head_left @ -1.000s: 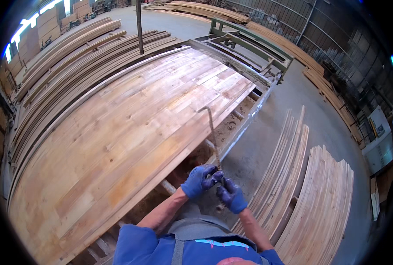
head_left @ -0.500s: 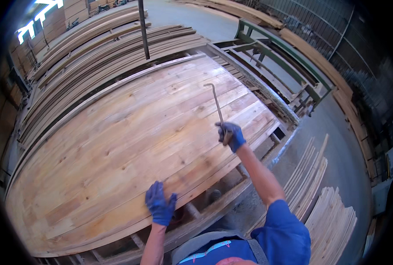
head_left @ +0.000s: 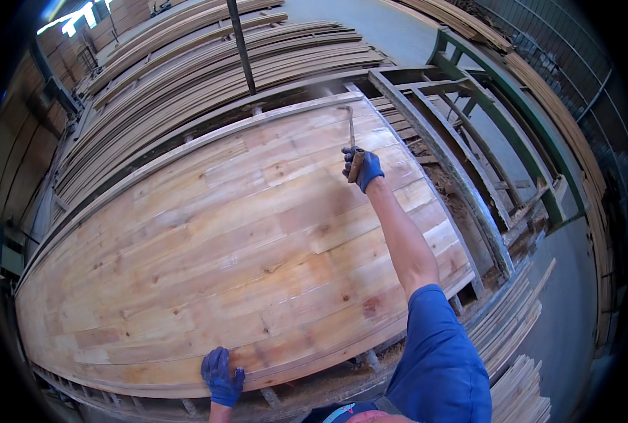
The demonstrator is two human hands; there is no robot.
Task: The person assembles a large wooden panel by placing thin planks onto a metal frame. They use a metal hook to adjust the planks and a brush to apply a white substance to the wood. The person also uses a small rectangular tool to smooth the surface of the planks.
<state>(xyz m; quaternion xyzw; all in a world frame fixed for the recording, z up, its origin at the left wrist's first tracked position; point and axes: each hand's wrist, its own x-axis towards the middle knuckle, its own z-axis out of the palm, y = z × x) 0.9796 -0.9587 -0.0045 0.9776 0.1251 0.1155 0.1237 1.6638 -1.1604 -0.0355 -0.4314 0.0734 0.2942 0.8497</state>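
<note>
On the wide wooden panel (head_left: pixel 236 247), which lies flat across a green steel frame (head_left: pixel 469 134) and fills most of the view, both gloved hands are at work, well apart. The right hand (head_left: pixel 362 168) reaches far out over the boards and is closed around the wooden handle of a hooked metal tool (head_left: pixel 351 130); the thin rod runs away from the fist and bends at its tip near the panel's far edge. The left hand (head_left: pixel 221 375) lies flat with fingers spread on the panel's near rim, holding nothing.

The tool looks light and stiff — a one-hand thing, best held at the handle as it is now, since the bare rod would likely slip in a glove. The panel is another matter: glued from many planks, it is probably heavy and rigid, with a smooth face that gives no purchase — the edges look like the only places to take hold, and they may carry splinters.

Beyond it lie stacks of long boards (head_left: pixel 208 63), and loose planks (head_left: pixel 518 331) sit off the right end.
</note>
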